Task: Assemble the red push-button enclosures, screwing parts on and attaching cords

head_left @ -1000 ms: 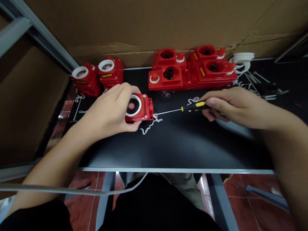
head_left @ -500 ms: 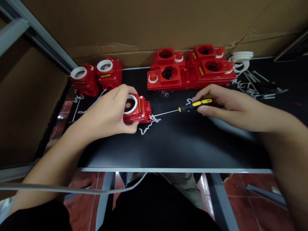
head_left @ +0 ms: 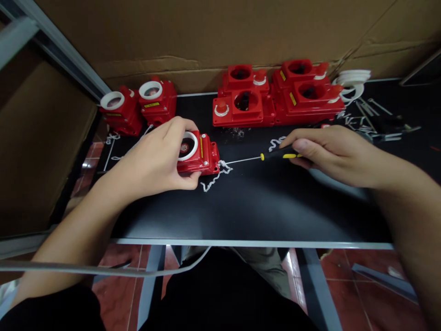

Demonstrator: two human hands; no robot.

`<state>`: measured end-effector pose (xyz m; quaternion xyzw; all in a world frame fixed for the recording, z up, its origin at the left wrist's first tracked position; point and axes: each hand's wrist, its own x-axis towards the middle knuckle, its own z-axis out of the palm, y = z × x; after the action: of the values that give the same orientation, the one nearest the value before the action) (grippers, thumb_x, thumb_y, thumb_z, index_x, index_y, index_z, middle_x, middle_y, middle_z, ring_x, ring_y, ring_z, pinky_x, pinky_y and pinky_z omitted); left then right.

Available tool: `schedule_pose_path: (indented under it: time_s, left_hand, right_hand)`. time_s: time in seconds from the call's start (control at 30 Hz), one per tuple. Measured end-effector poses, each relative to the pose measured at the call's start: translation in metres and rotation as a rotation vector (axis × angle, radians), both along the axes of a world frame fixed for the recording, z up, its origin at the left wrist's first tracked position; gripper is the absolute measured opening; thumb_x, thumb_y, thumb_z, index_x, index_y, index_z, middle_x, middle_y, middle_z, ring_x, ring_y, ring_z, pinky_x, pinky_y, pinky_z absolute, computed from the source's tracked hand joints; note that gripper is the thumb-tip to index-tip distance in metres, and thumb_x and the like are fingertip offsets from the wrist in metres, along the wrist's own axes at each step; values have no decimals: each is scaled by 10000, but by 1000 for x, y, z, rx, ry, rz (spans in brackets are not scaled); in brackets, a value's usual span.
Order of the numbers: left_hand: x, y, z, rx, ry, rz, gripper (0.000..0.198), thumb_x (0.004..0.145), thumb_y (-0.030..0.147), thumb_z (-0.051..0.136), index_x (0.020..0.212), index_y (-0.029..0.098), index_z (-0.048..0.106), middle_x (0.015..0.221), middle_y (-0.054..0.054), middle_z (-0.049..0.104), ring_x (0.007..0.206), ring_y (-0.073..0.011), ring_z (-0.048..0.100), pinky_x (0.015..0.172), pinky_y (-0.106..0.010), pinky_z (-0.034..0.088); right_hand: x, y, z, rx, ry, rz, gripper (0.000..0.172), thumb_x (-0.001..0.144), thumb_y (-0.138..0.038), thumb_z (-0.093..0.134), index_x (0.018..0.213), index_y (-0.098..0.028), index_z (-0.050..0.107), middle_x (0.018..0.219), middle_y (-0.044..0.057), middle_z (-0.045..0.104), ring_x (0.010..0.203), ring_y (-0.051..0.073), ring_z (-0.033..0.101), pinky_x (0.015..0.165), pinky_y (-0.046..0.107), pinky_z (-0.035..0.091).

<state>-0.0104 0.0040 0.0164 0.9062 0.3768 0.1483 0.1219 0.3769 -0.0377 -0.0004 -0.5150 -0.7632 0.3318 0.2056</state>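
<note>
My left hand (head_left: pixel 168 156) is closed around a red housing (head_left: pixel 206 154) with a white ring and a round window, holding it on the black table (head_left: pixel 255 207). In my right hand (head_left: pixel 320 149) is a screwdriver (head_left: pixel 275 155) with a black and yellow handle and a thin shaft. Its tip meets a tangle of white cord (head_left: pixel 223 165) at the housing's right end. The cord's loose tail trails on the tabletop. Just left of my right fingertips lies another bit of white cord (head_left: pixel 274 144).
Two similar red housings (head_left: pixel 156 103) with white rings stand at the back left. Several red housings with open round holes (head_left: pixel 244 108) sit along the cardboard wall (head_left: pixel 206 37). White rings (head_left: pixel 353 78) and loose metal pieces (head_left: pixel 368 112) lie at the right. A cable (head_left: pixel 138 274) crosses below the table edge.
My right hand has rolled over the screwdriver handle, turning it and shifting slightly right. The cord at the tip is drawn out a little. My left hand still grips the housing.
</note>
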Motion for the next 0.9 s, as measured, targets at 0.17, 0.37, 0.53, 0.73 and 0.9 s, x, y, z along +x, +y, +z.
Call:
schedule_pose_path:
  time_s: [0.17,0.37,0.53,0.73,0.9]
  left_hand:
    - [0,-2,3,-17,13,26,578,893,397,751,1426,243,588,1445,-118,802,1180,-321,842,1028,-440,741]
    - [-1,-1,3,11,27,37,583,893,405,740,1431,239,590,1426,-124,803,1176,-330,845,1033,-457,716]
    - [-2,0,-1,5,-10,15,615,858,419,776,1421,236,612,1452,-139,809,1116,-330,865,984,-447,736]
    - [1,-3,3,-2,21,19,564,899,337,764,1423,231,584,1493,-139,789,1175,-313,850,1061,-433,741]
    - [0,-2,3,2,31,0,585,898,363,735,1441,195,598,1482,-165,778,1181,-323,850,1068,-443,741]
  right_hand:
    - [7,0,-11,23,118,-15,513,1025,-795,811,1228,-329,740,1158,74,804,1046,302,752,850,421,597]
    - [13,-1,-8,-115,117,-15,504,1038,-800,825,1266,-351,813,1003,51,798,840,252,690,705,391,544]
    - [6,-1,-1,-256,166,24,596,1059,-850,796,1243,-283,795,816,27,778,602,159,583,543,341,435]
    - [5,0,-4,-218,161,9,581,1087,-882,723,1143,-312,821,735,11,774,496,155,546,479,360,389]
    - [7,1,-2,-195,123,11,724,1050,-982,681,1180,-290,852,714,19,776,497,166,585,479,356,434]
